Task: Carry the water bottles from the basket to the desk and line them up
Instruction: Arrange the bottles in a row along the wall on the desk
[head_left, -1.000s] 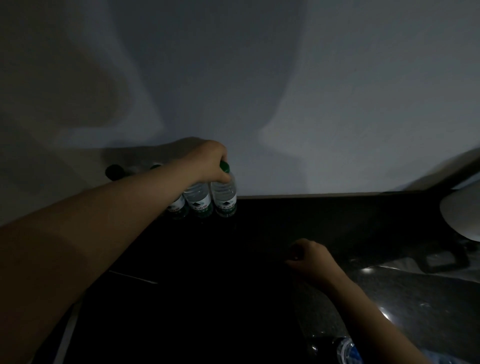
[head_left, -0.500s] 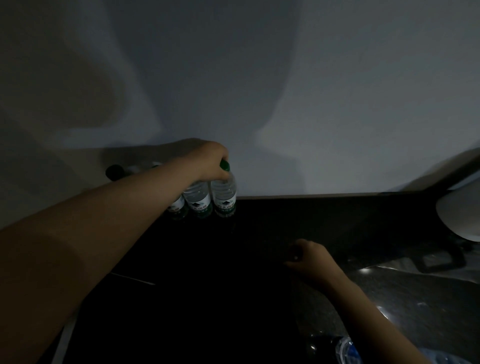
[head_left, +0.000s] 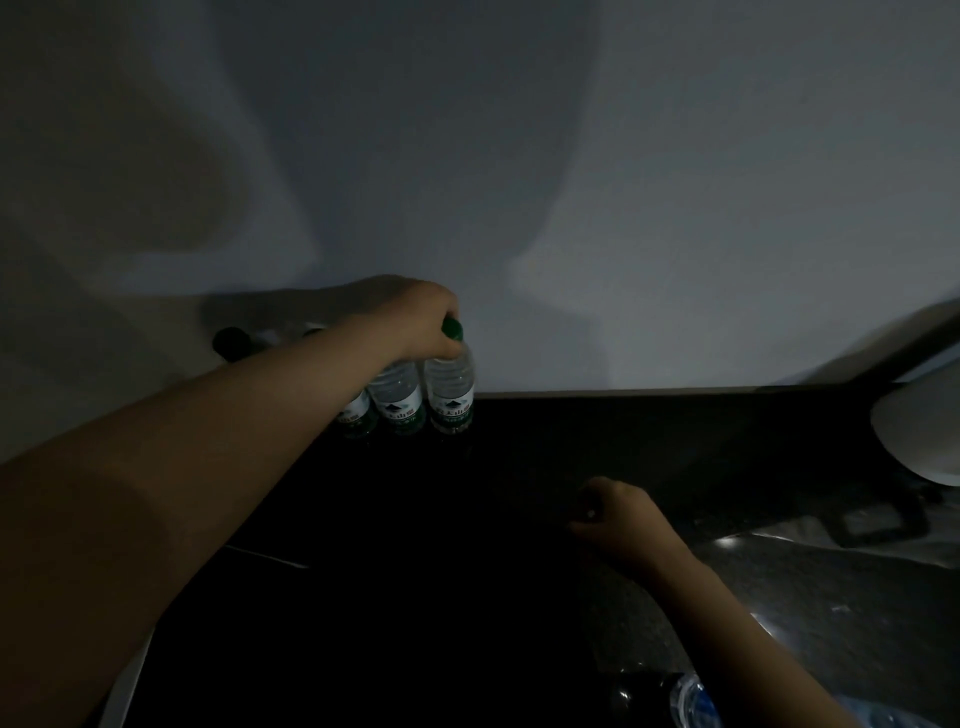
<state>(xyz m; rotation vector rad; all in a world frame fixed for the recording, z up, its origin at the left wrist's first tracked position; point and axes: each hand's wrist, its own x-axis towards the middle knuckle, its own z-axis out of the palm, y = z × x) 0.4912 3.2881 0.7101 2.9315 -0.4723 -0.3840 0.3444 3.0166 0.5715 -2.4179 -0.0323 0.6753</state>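
Several clear water bottles with green caps and green-white labels stand in a row against the wall at the back of the dark desk (head_left: 649, 441). My left hand (head_left: 415, 322) reaches over them and grips the neck and cap of the rightmost bottle (head_left: 450, 387), which stands upright on the desk. The neighbouring bottle (head_left: 400, 400) touches it on the left; others further left are mostly hidden behind my forearm. My right hand (head_left: 618, 514) rests on the desk with fingers curled, holding nothing that I can see. The basket is not clearly visible.
A white lamp shade (head_left: 919, 431) hangs over the desk's right end, with a dark lamp base (head_left: 872, 519) below it. A blue-labelled bottle (head_left: 691, 701) shows at the bottom edge. A dark round object (head_left: 231, 343) sits at the far left by the wall.
Almost nothing differs; my left hand stays on the rightmost bottle's top and my right hand stays curled on the desk.
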